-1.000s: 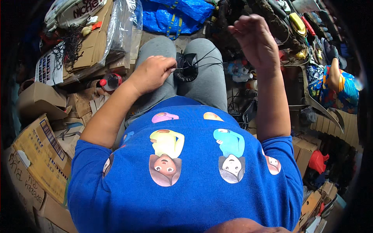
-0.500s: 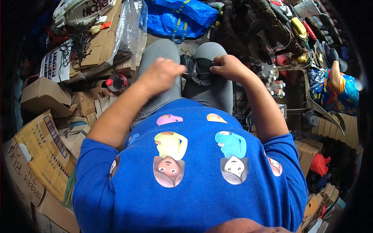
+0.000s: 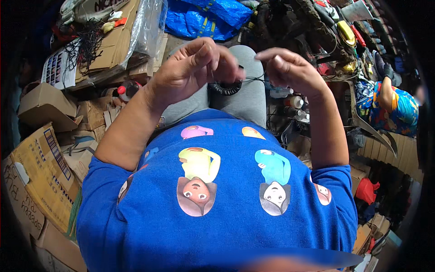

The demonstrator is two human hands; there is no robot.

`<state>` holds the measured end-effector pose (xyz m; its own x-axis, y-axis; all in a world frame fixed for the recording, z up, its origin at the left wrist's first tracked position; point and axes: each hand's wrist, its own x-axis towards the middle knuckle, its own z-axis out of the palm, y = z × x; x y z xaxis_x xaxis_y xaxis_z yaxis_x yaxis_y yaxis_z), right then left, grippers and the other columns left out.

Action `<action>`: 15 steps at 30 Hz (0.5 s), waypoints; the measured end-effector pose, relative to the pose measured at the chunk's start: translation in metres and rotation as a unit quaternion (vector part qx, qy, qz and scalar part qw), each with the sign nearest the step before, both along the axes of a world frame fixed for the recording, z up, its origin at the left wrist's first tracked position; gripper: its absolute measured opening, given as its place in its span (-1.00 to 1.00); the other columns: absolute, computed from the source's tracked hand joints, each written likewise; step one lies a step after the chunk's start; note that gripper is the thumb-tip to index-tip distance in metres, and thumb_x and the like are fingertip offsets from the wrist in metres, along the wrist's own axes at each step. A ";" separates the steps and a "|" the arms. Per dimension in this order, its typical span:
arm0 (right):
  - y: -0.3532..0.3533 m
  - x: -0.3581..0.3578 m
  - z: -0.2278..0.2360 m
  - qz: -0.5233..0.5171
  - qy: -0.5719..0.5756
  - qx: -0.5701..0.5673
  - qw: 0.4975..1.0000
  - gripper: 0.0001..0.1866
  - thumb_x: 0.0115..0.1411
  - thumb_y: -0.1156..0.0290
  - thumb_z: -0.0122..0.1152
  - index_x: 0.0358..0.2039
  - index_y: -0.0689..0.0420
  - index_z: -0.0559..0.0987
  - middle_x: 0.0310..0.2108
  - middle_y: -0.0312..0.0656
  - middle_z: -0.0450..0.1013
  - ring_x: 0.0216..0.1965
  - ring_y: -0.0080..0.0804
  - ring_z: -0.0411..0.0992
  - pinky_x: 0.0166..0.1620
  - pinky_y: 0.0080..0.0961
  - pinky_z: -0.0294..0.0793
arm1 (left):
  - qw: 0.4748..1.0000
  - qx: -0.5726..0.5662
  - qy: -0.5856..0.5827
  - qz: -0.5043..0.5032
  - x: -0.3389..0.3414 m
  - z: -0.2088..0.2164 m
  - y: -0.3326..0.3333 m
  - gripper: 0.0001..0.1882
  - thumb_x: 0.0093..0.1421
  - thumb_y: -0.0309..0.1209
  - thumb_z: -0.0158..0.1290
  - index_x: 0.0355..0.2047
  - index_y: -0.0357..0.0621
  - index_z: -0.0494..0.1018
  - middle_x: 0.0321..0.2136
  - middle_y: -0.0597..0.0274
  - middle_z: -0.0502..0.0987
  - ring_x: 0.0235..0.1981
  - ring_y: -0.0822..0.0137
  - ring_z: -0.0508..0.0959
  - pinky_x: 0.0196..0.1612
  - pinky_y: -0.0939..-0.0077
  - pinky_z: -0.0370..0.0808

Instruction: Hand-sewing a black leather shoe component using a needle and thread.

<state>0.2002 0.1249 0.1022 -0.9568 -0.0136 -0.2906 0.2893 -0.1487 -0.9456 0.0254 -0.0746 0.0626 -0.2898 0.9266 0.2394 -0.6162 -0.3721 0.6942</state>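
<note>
Hovering near one coil point(image 3: 228, 90): two hands point(image 3: 190, 68) point(image 3: 297, 75)

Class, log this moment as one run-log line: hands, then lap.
left hand: over grey trousers, fingers blurred, grip unclear | right hand: near black cord, grip unclear | dark ribbed object: on trousers, partly hidden

I am facing a blue bag point(image 3: 208, 20) that is lying crumpled. On my left, a bottle point(image 3: 130, 90) is resting near a box point(image 3: 43, 105); a yellow carton point(image 3: 41, 170) is lying closer. On my right, I am seeing a red bag point(image 3: 367, 190) and a person point(image 3: 401, 111).
</note>
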 end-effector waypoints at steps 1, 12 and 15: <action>-0.002 0.002 -0.002 0.032 0.004 0.119 0.992 -0.65 0.27 0.23 0.00 -0.05 0.19 0.49 -0.35 -0.25 0.48 -0.30 -0.55 0.38 -0.17 -0.56 0.36 | 0.995 -0.031 0.010 -0.098 -0.006 -0.008 -0.004 -0.71 0.25 -0.17 -0.05 -0.38 -0.16 0.40 -0.52 0.24 0.48 -0.44 0.40 0.49 -0.37 0.57 0.43; 0.122 0.171 -0.060 -0.086 -0.257 0.562 0.781 -0.70 0.12 0.32 0.15 -0.13 0.08 0.56 -0.32 -0.07 0.53 -0.34 -0.36 0.51 -0.20 -0.50 0.43 | 0.505 -0.335 0.766 0.216 -0.136 0.015 -0.102 -0.85 0.01 -0.51 0.11 -0.37 -0.26 0.51 -0.41 0.12 0.52 -0.34 0.24 0.53 -0.24 0.45 0.42; 0.186 0.286 -0.046 -0.186 -0.321 0.574 0.730 -0.69 0.15 0.20 0.15 -0.16 0.08 0.57 -0.24 -0.10 0.53 -0.19 -0.36 0.50 -0.13 -0.51 0.41 | 0.379 -0.425 0.716 0.404 -0.183 0.072 -0.166 -0.80 0.10 -0.33 0.10 -0.28 -0.11 0.54 -0.31 0.19 0.55 -0.29 0.31 0.54 -0.17 0.51 0.41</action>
<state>0.4865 0.3112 0.0566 -0.4930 0.8182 -0.2958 0.8696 0.4532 -0.1958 -0.1579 -0.2404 0.1346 -0.6972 0.5938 0.4016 0.6961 0.6948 0.1810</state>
